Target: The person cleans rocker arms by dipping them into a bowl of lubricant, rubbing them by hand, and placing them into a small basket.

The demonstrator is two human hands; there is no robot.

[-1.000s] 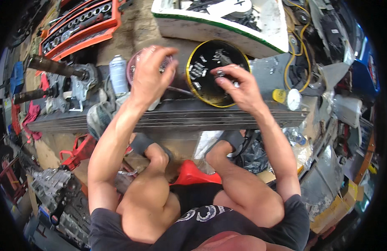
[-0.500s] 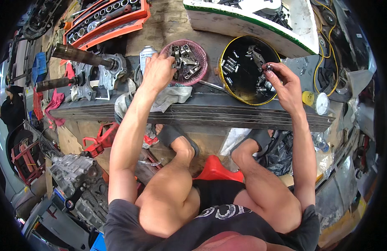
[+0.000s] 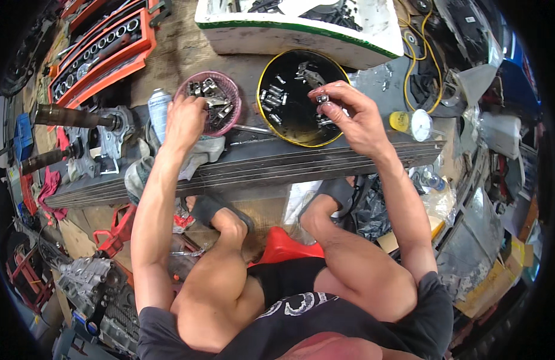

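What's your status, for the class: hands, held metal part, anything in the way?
Left hand at pink round plastic basket, grip unclear. Right hand pinching small shiny metal part over black yellow-rimmed basin. Grey metal rod between basket and basin, blocking neither hand.

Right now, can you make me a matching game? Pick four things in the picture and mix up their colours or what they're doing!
Things:
1. round tub
2. mesh basket
3. foam box
4. right hand

Clues:
A. white with a green stripe
B. holding a small metal part
C. black with a yellow rim
D. pink

Right pairs: 1-C, 2-D, 3-A, 4-B
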